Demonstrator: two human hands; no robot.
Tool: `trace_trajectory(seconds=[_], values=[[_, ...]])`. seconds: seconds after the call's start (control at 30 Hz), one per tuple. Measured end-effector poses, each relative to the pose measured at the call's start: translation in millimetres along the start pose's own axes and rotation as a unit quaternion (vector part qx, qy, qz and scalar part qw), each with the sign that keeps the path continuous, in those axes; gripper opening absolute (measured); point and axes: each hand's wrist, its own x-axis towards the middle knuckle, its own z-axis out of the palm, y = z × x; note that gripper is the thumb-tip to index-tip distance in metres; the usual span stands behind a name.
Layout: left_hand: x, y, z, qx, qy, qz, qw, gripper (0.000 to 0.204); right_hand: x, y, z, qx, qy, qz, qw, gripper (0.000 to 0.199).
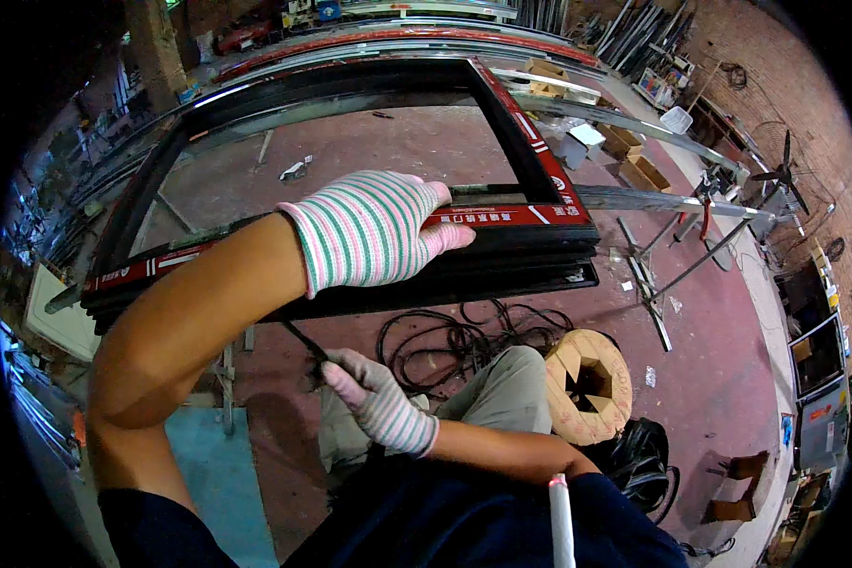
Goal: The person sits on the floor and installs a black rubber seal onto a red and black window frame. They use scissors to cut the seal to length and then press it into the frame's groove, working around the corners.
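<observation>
A black window frame (530,156) with red protective tape lies flat across metal supports before me. My left hand (369,232), in a striped knit glove, is closed over its near bar, the thumb on my side and the fingers reaching the inner edge. Lower down, above my lap, my right hand (379,398) wears a similar glove. It pinches a thin black rubber strip (303,338), which runs up under the near bar; where it ends is hidden. Loose loops of black strip (454,341) lie on the floor below the frame.
Beside my knee stands a cardboard spool (589,379), with a black plastic bag (639,464) behind it. Metal rails (672,201) stretch right from the frame. Cardboard boxes (644,175), a fan (784,175) and stacked profiles stand farther off. A lit cigarette (560,521) shows at the lower edge.
</observation>
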Motion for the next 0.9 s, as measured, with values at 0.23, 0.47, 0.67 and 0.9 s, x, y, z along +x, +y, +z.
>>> trace_trajectory(seconds=[0.23,0.47,0.67,0.9], values=[[-1,4,5,0.049,0.015,-0.007,0.999,0.049,19,-19,34,0.118,-0.052,0.022,0.991,0.027],[-12,-20,4,-0.052,0.016,0.028,0.998,0.043,18,-19,31,0.15,-0.05,0.018,0.987,0.028],[-17,-24,12,0.025,0.054,0.028,0.998,0.04,22,-27,34,0.167,-0.067,0.015,0.984,0.031],[-14,-21,-3,-0.018,-0.014,0.025,0.999,0.04,34,-44,39,0.179,-0.058,-0.005,0.982,0.033]])
